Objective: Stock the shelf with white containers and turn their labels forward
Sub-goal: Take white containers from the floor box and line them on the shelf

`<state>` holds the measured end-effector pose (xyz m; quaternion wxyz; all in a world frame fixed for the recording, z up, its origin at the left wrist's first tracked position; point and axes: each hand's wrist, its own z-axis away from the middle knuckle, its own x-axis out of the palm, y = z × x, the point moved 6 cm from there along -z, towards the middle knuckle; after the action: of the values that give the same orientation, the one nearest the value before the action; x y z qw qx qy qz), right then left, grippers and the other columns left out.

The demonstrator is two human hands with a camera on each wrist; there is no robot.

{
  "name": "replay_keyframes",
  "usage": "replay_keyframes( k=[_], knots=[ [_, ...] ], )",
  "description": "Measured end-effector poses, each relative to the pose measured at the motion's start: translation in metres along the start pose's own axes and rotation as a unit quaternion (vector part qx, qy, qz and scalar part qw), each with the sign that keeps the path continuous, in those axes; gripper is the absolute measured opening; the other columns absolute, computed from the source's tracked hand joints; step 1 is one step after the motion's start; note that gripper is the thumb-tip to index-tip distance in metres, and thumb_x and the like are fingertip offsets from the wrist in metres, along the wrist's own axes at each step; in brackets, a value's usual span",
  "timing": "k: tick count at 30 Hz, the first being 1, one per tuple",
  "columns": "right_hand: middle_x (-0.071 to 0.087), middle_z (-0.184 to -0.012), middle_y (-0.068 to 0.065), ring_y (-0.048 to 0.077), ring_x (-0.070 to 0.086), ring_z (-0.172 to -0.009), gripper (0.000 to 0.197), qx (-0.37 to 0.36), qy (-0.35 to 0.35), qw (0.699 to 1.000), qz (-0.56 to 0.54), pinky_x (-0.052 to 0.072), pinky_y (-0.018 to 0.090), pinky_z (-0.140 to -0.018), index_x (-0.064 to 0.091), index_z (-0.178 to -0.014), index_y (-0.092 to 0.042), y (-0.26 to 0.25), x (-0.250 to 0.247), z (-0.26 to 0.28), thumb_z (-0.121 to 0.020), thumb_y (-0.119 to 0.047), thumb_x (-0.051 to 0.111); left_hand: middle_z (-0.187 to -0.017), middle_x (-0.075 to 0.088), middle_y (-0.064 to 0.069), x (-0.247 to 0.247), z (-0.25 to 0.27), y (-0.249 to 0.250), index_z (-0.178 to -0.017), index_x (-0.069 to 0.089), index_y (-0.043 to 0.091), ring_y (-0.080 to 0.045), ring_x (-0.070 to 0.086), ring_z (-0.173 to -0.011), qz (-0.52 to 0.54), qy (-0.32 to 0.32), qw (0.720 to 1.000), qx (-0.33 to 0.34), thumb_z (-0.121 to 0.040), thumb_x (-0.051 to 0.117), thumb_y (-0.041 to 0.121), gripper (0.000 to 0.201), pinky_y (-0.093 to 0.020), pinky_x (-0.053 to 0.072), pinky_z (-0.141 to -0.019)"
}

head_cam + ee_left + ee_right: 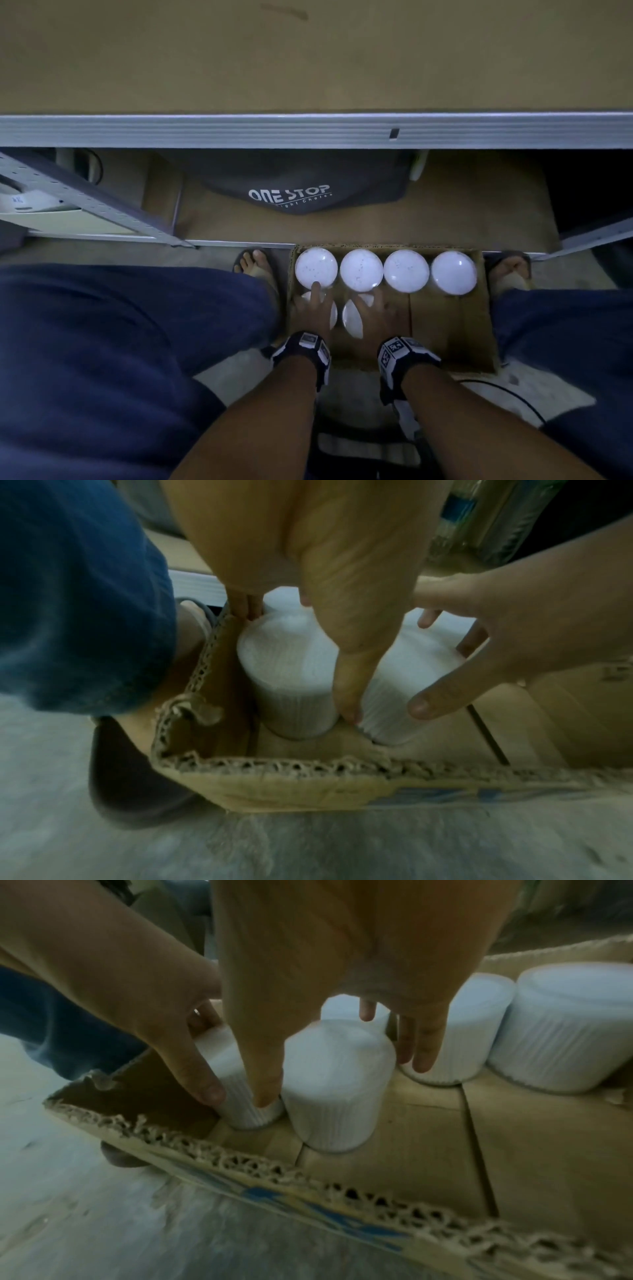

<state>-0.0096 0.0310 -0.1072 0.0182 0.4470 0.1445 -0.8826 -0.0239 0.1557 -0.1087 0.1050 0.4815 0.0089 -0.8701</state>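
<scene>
Cardboard box (445,335) on the floor below the front rail of the shelf (308,130), open at the top, ragged along the near rim. Just outside the box's left wall, a sandalled left foot (255,265) and a blue trouser leg. Inside the box at the near-left corner, the near-left container (287,674), upright, white, ribbed down the sides, close against the left wall. Over it from above, the left hand (313,308), wrapped round it with the thumb down its near side and the fingertips (245,607) tucked between container and left wall. Just beside it in the box's near row, the near-right container (335,1085), upright too. Over that one, the right hand (375,313), spread across the top and closed round it, with the thumb low on the near side and the fingers (423,1053) down the side toward the box's right wall. Along the box's far wall, four white containers (361,270) side by side. Beyond that far wall, on a lower board, a dark bag (301,185) printed ONE STOP. Bare cardboard across the near-right part of the box. Just outside the box's right wall, the right foot (510,269).
</scene>
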Motion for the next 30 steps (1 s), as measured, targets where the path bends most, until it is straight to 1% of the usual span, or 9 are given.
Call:
replay_keyframes(
  k=[4, 7, 9, 12, 17, 20, 24, 27, 30],
  knots=[
    [0.043, -0.135, 0.012, 0.030, 0.049, -0.119, 0.091, 0.008, -0.004, 1.000, -0.006, 0.043, 0.042, -0.099, 0.033, -0.142, -0.035, -0.009, -0.002, 0.000, -0.061, -0.057, 0.070, -0.112, 0.066, -0.003, 0.000, 0.002, -0.003, -0.098, 0.067, 0.027, -0.026, 0.058, -0.056, 0.003, 0.018, 1.000, 0.004, -0.043, 0.086, 0.025, 0.059, -0.029, 0.048, -0.049],
    [0.035, -0.141, 0.006, 0.024, 0.037, -0.131, 0.074, 0.007, -0.016, 1.000, -0.009, 0.029, 0.035, -0.111, 0.034, -0.141, -0.026, -0.010, -0.012, 0.003, -0.077, -0.050, 0.064, -0.137, 0.046, -0.004, -0.005, 0.007, -0.003, -0.123, 0.053, 0.028, -0.030, 0.058, -0.082, 0.005, -0.003, 1.000, -0.013, -0.069, 0.073, 0.022, 0.057, -0.036, 0.049, -0.068],
    [0.038, -0.140, 0.003, 0.022, 0.038, -0.131, 0.075, 0.002, -0.019, 0.999, -0.029, 0.028, 0.034, -0.113, 0.036, -0.139, -0.024, -0.010, -0.015, 0.007, -0.076, -0.052, 0.064, -0.148, 0.029, -0.005, -0.006, 0.010, -0.002, -0.136, 0.039, 0.029, -0.033, 0.052, -0.103, 0.006, -0.010, 1.000, -0.014, -0.080, 0.064, 0.024, 0.061, -0.041, 0.046, -0.084],
    [0.043, -0.138, 0.000, 0.024, 0.036, -0.134, 0.081, -0.017, -0.033, 0.998, -0.049, 0.021, 0.043, -0.118, 0.038, -0.136, -0.024, -0.015, -0.020, 0.013, -0.068, -0.068, 0.046, -0.147, 0.026, -0.009, -0.015, 0.016, 0.001, -0.140, 0.033, 0.028, -0.035, 0.044, -0.118, 0.014, -0.049, 0.999, -0.017, -0.084, 0.061, 0.027, 0.063, -0.046, 0.040, -0.099],
    [0.045, -0.133, 0.001, 0.027, 0.046, -0.125, 0.077, 0.006, -0.042, 0.999, -0.005, 0.035, 0.046, -0.109, 0.043, -0.129, -0.033, -0.010, -0.052, 0.026, -0.061, -0.064, 0.062, -0.146, 0.023, -0.009, -0.050, 0.023, 0.006, -0.142, 0.025, 0.030, -0.038, 0.031, -0.132, 0.060, -0.089, 0.994, -0.019, -0.078, 0.067, 0.038, 0.077, -0.053, 0.033, -0.108],
    [0.032, -0.137, 0.007, 0.034, 0.049, -0.116, 0.083, 0.034, -0.069, 0.997, 0.004, 0.046, 0.045, -0.096, 0.031, -0.133, -0.038, -0.008, -0.081, 0.037, -0.061, -0.052, 0.069, -0.151, 0.016, -0.009, -0.083, 0.035, 0.016, -0.145, 0.021, 0.028, -0.038, 0.018, -0.141, 0.061, -0.096, 0.993, -0.004, -0.075, 0.070, 0.034, 0.086, -0.056, 0.030, -0.110],
    [0.024, -0.149, 0.007, 0.037, 0.036, -0.132, 0.091, 0.010, -0.073, 0.997, 0.016, 0.041, 0.045, -0.104, 0.023, -0.141, -0.036, -0.015, -0.133, 0.052, -0.066, -0.041, 0.073, -0.133, 0.042, -0.010, -0.140, 0.050, 0.036, -0.130, 0.042, 0.020, -0.036, 0.039, -0.127, 0.017, -0.044, 0.997, 0.054, -0.068, 0.070, 0.032, 0.070, -0.050, 0.036, -0.106],
    [0.035, -0.147, 0.007, 0.035, 0.036, -0.135, 0.083, -0.016, -0.044, 0.998, 0.030, 0.038, 0.045, -0.107, 0.026, -0.136, -0.037, -0.021, -0.177, 0.071, -0.066, -0.035, 0.072, -0.121, 0.037, -0.005, -0.177, 0.058, 0.039, -0.121, 0.040, 0.029, -0.035, 0.044, -0.116, 0.057, -0.007, 0.997, 0.057, -0.048, 0.079, 0.037, 0.083, -0.046, 0.048, -0.094],
    [0.025, -0.144, 0.007, 0.041, 0.036, -0.131, 0.081, -0.005, -0.014, 1.000, 0.022, 0.041, 0.047, -0.104, 0.030, -0.137, -0.037, -0.021, -0.220, 0.096, -0.068, -0.037, 0.072, -0.128, 0.032, -0.005, -0.218, 0.074, 0.044, -0.131, 0.036, 0.032, -0.035, 0.038, -0.120, 0.078, 0.019, 0.994, 0.077, -0.054, 0.080, 0.037, 0.090, -0.046, 0.046, -0.098]
  ],
)
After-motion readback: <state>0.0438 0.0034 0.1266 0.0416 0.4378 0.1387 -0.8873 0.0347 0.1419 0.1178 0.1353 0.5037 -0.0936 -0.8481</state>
